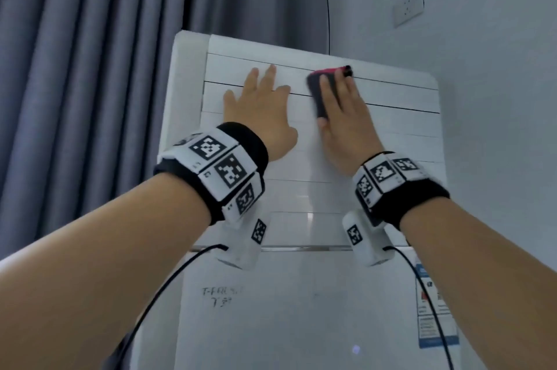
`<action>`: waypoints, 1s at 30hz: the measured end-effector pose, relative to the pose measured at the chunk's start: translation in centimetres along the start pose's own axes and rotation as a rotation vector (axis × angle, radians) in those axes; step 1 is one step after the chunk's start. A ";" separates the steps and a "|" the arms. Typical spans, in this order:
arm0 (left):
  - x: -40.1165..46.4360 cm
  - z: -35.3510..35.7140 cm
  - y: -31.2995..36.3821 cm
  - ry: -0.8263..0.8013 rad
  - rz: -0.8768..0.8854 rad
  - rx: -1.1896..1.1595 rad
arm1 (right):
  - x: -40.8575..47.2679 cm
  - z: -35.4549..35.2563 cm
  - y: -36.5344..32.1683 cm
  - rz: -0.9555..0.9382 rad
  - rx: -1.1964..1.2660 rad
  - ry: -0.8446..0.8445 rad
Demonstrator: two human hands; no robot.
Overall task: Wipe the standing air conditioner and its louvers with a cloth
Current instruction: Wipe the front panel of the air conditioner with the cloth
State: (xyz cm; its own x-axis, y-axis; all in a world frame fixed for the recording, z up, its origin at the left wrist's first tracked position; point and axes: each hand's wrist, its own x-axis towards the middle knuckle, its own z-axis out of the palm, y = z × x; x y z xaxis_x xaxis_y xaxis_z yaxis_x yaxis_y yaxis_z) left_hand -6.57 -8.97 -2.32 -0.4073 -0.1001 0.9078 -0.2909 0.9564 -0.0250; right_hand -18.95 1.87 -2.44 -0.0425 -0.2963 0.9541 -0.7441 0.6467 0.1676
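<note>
My right hand [339, 107] presses the dark-and-pink cloth [319, 92] flat against the upper louvers [391, 98] of the air conditioner [301, 294]; the slats run sideways, mostly unwiped to the right; my left hand [259, 107] braces beside it, fingers spread, holding nothing.

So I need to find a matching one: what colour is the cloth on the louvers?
Dark grey-black with a bright pink upper edge, seen in the head view: cloth.
</note>
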 end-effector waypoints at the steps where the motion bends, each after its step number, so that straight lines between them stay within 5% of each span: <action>1: 0.2 0.5 0.9 -0.003 0.010 0.000 | -0.1 0.2 -0.1 -0.032 0.013 -0.001; 12: 0.3 3.0 4.2 -0.030 0.006 0.017 | -3.0 -1.6 10.8 0.273 0.026 0.014; 22: 0.1 3.1 3.4 0.023 0.027 -0.006 | -0.5 -0.3 6.3 -0.003 0.065 0.006; 30: -0.2 2.8 3.4 -0.010 0.013 0.029 | -2.2 -1.6 11.1 0.232 0.036 0.020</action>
State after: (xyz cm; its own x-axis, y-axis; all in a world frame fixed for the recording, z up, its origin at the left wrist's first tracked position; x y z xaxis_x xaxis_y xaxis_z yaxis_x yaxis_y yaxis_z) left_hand -9.91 -6.43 -3.79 -0.4195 -0.0908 0.9032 -0.3109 0.9492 -0.0490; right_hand -26.05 10.83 -2.32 -0.2021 -0.1287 0.9709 -0.7393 0.6702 -0.0651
